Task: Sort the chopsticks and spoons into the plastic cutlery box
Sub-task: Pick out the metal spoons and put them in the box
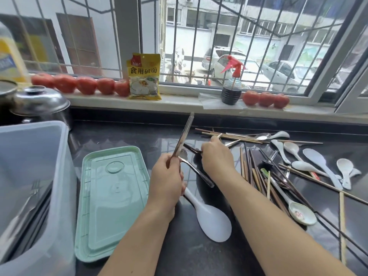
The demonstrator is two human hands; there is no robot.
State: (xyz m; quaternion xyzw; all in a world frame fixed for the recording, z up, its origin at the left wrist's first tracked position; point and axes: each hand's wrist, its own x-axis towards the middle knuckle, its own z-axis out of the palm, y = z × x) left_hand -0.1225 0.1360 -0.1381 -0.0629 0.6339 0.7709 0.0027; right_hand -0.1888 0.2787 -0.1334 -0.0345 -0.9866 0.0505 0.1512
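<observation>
Head view, 1 frame, itemised.

Item 1: my left hand (166,177), fingers curled round a bundle of utensils (184,134) that points up and away toward the window; a dark handle (196,172) sticks out of the same fist to the right, and I cannot count the pieces.

Item 2: my right hand (217,156), knuckles up, fingertips pinching dark utensil ends (191,148) just beside my left hand. What exactly it has hold of is too blurred to tell.

Item 3: white rice paddle (214,222), flat on the black countertop (199,255), its handle running under my left hand.

Item 4: plastic cutlery box (49,176), translucent grey, at the left edge, with cutlery (29,202) already lying inside.

Item 5: green lid (113,198), flat on the counter between the box and my left forearm.

Item 6: unsorted chopsticks (256,174), strewn right of my right arm, wood and dark ones crossing.

Item 7: white spoons (306,166), scattered among them at the far right; a patterned ceramic spoon (302,213) lies nearest me.

Item 8: windowsill stock: tomatoes (85,85) in a row, a yellow packet (144,76), a spray bottle (232,84).

Item 9: steel pot lid (37,100), far left.
</observation>
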